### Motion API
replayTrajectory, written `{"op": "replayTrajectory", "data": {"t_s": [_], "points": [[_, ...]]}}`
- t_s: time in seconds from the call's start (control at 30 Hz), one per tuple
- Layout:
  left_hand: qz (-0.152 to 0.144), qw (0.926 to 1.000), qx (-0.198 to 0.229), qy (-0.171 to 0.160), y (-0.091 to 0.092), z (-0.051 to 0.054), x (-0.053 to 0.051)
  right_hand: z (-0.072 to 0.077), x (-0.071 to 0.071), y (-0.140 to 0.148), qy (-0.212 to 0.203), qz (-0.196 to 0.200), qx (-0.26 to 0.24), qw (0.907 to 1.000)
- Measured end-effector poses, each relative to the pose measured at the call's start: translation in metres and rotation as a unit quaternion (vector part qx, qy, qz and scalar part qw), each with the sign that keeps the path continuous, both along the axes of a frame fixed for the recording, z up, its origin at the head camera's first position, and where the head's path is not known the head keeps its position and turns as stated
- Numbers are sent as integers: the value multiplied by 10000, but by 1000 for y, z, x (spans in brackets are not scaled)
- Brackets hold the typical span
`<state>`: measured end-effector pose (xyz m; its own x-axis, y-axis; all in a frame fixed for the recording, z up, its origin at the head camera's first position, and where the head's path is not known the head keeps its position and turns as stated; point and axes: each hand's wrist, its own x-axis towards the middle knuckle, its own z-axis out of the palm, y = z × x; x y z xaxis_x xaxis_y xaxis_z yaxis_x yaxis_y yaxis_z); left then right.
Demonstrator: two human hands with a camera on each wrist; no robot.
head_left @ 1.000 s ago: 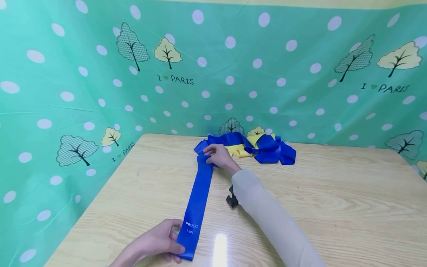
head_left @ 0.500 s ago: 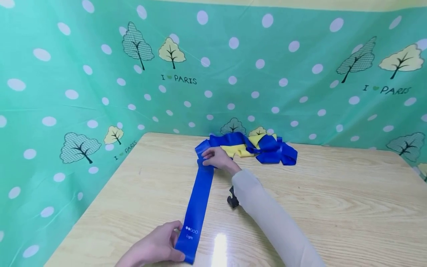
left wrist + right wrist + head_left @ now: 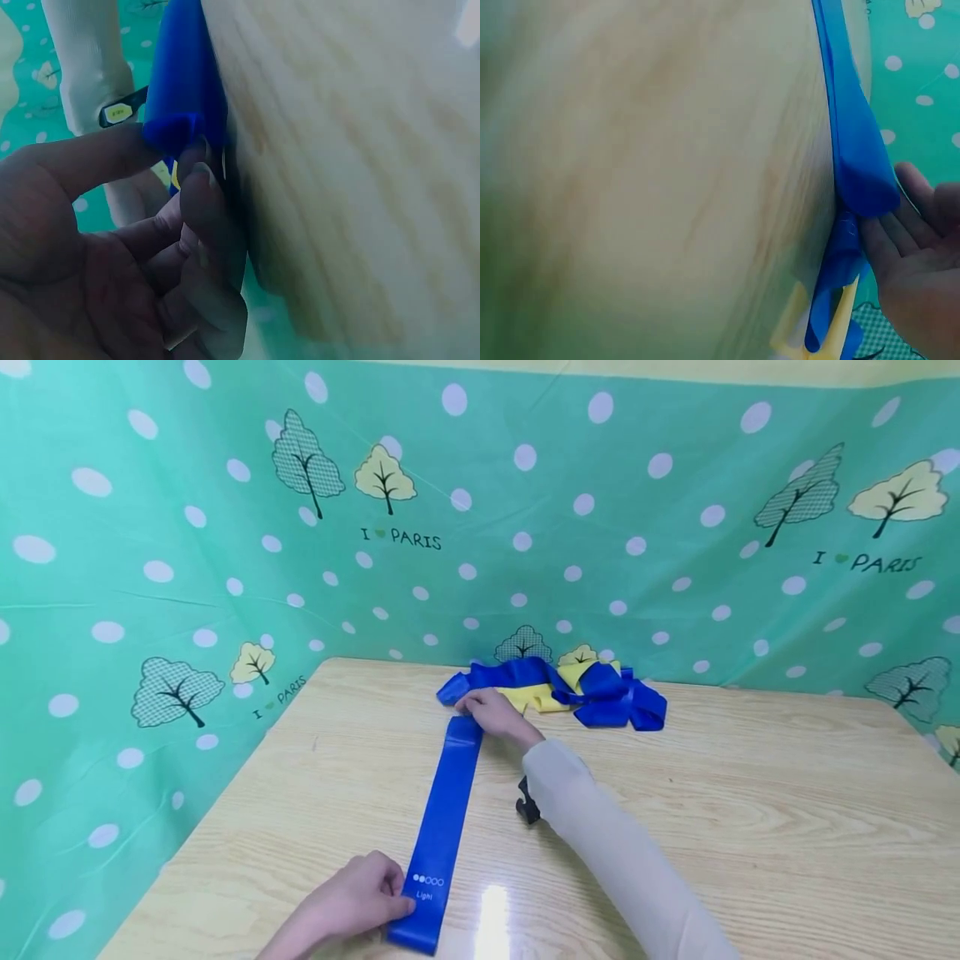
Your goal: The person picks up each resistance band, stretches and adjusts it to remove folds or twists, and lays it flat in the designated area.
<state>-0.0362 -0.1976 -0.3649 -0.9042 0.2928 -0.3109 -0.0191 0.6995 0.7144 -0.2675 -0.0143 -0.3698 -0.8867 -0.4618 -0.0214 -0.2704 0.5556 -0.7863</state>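
Observation:
A flat blue resistance band (image 3: 444, 814), marked "Light" with a row of dots, lies lengthwise on the table in the head view. At its near end my left hand (image 3: 352, 897) pinches the left edge between thumb and fingers; the left wrist view shows the looped end of the band (image 3: 176, 112) there. My right hand (image 3: 495, 714) is at the far end. In the right wrist view, the fingers of that hand (image 3: 922, 247) extend loosely beside the band's rounded fold (image 3: 870, 184), without a visible grip. Part of the far end is hidden by the right hand.
A heap of blue bands (image 3: 603, 697) and yellow bands (image 3: 543, 700) lies along the back of the wooden table (image 3: 720, 827), just beyond the right hand. A black object (image 3: 528, 802) shows beside the right sleeve (image 3: 615, 852). Green dotted cloth (image 3: 637, 510) hangs behind.
My right fingers have come off the band's far end, which now lies flatter, and shifted slightly right. My left hand's fingers have moved a little up the near end's edge.

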Motion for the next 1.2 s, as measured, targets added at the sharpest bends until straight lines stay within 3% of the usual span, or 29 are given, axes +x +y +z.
{"op": "replayTrajectory", "data": {"t_s": [0.13,0.3,0.5,0.73,1.03,1.2], "points": [[109,9995,-281,20,0,3,-3,0,-6,5,124,-4,95,9999],[457,9969,-642,-74,1,9,-10,3,-12,12,145,-118,-40,9998],[658,9944,-786,253,3,18,-28,9,-17,23,245,-230,-196,9992],[846,9948,-393,405,23,30,-71,9,-22,38,248,-311,-56,9992],[816,9943,-219,654,53,32,-142,-5,-28,49,483,-139,560,9972],[1199,9906,-297,596,53,28,-173,0,-25,47,547,-195,319,9978]]}}
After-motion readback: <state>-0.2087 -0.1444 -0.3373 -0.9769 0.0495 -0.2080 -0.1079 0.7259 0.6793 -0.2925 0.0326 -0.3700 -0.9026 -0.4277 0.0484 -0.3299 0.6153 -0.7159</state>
